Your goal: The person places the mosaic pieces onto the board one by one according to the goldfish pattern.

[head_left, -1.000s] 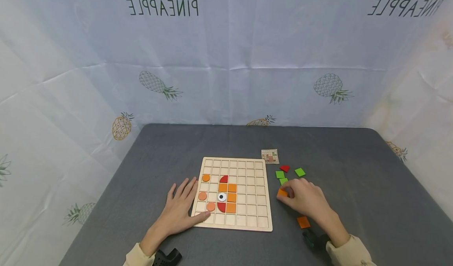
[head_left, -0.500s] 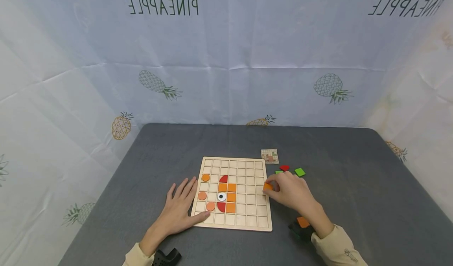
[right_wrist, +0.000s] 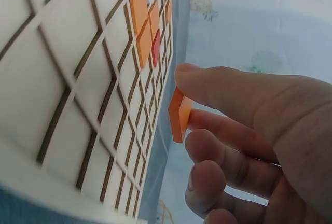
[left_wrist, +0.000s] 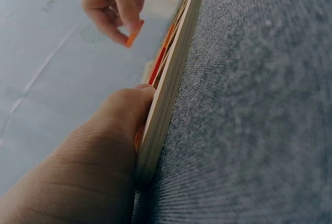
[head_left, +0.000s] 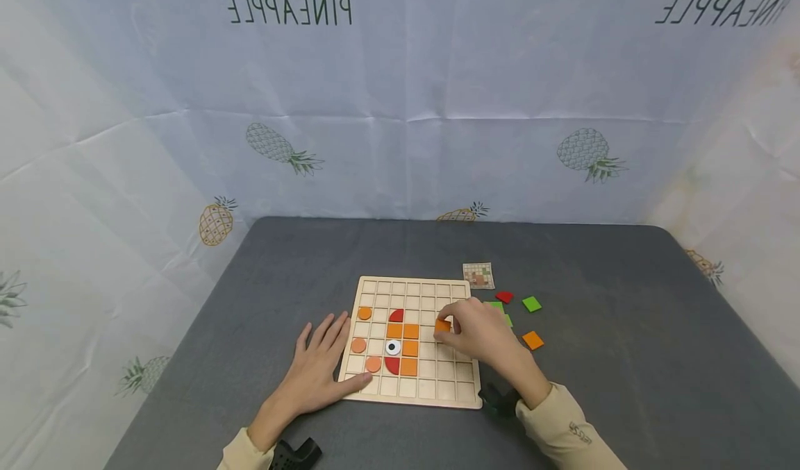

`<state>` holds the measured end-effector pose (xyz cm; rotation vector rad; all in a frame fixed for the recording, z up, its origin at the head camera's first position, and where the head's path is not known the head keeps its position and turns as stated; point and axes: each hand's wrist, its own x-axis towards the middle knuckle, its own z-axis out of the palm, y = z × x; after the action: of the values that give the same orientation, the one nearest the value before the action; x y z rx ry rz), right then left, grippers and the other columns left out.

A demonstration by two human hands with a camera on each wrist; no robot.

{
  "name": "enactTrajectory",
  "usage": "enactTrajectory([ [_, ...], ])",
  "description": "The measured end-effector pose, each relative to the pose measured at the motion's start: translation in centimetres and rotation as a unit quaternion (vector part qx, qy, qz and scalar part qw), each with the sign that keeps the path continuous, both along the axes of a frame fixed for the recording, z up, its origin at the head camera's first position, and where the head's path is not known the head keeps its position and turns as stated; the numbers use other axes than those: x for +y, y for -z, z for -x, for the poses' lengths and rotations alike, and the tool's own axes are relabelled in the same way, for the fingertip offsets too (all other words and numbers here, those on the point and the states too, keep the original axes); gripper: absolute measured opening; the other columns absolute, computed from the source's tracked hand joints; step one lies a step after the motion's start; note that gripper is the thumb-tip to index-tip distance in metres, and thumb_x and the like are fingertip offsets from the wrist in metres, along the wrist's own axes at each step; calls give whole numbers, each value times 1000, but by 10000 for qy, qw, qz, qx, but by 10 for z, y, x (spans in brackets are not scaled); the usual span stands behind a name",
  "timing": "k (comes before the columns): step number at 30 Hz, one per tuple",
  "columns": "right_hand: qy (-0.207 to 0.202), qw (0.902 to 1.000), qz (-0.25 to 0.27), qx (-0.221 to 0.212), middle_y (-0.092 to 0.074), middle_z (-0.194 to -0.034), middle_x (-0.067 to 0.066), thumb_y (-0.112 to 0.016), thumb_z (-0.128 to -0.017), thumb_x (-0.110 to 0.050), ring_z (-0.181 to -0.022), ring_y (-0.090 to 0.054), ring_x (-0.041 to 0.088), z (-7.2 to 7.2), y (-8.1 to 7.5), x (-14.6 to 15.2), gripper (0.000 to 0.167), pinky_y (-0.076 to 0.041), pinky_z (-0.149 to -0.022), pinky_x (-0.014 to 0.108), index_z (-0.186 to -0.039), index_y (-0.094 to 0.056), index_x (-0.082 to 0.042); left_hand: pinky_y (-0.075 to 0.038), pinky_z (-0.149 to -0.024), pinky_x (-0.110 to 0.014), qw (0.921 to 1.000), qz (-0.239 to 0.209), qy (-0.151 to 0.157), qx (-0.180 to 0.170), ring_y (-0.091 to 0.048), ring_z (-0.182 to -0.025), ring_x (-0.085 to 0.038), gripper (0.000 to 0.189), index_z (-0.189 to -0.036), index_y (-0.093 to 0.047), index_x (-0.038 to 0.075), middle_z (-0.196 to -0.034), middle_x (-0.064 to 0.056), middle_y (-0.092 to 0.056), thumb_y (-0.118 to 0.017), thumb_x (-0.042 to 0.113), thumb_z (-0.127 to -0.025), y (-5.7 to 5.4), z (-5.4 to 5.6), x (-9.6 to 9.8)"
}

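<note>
A square wooden grid board (head_left: pixel 444 389) lies on the grey table. Set in its left half are orange square tiles (head_left: pixel 410 348), red quarter-round pieces (head_left: pixel 392 366), orange discs (head_left: pixel 364 313) and a white eye disc (head_left: pixel 392 347). My left hand (head_left: pixel 321 369) rests flat along the board's left edge, fingers straight, its thumb on the lower left corner. Over the board's right half, my right hand (head_left: pixel 484 332) pinches an orange square tile (right_wrist: pixel 180 114) between thumb and index finger. In the right wrist view that tile is held apart from the grid.
Right of the board lie an orange square tile (head_left: pixel 533 340), green tiles (head_left: pixel 532 304) and a red piece (head_left: pixel 504 296). A small printed pattern card (head_left: pixel 478 275) sits by the board's top right corner. A white pineapple-print curtain (head_left: pixel 400 95) hangs behind the table.
My right hand has carried the orange tile leftward from the loose pieces to above the board's right half. The left hand has stayed in place.
</note>
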<state>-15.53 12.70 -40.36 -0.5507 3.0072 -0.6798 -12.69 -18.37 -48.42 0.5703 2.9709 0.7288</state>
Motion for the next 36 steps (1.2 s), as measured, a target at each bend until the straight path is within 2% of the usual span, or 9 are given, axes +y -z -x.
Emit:
enactTrajectory([
  [8,-140,9998,60,139,-54,-61,-7,-94,-86,-23,-55,-43,7,8,11,-17,22,-26,-48,19,-103,-86,-12,-7,-128,-78,10000,5,1,-50,-26,-165,-49,106,-168,-37,1,-178,-19,-33,-70,68,-92,1,0,0],
  [14,-31,9999,62,-75,-53,-60,-7,-92,-88,-23,-54,-44,9,11,19,-21,19,-25,-48,21,-102,-86,-12,-7,-128,-78,10000,-10,-18,-18,-26,-165,-49,107,-168,-37,1,-178,-20,-34,-71,68,-92,1,1,0],
  [23,-106,9996,101,-237,-51,-57,-7,-88,-89,-19,-50,-44,10,14,27,-21,17,-24,-46,22,-104,-86,-11,-9,-128,-78,9999,124,-43,-52,-26,-166,-48,106,-168,-37,2,-178,-18,-33,-70,69,-92,1,1,0],
  [36,24,9990,125,-431,-53,-58,-7,-91,-88,-21,-51,-45,11,13,30,-21,22,-24,-47,23,-108,-86,-11,-9,-128,-78,10000,21,-70,23,-28,-164,-49,106,-167,-39,1,-177,-20,-36,-71,68,-91,2,1,1],
])
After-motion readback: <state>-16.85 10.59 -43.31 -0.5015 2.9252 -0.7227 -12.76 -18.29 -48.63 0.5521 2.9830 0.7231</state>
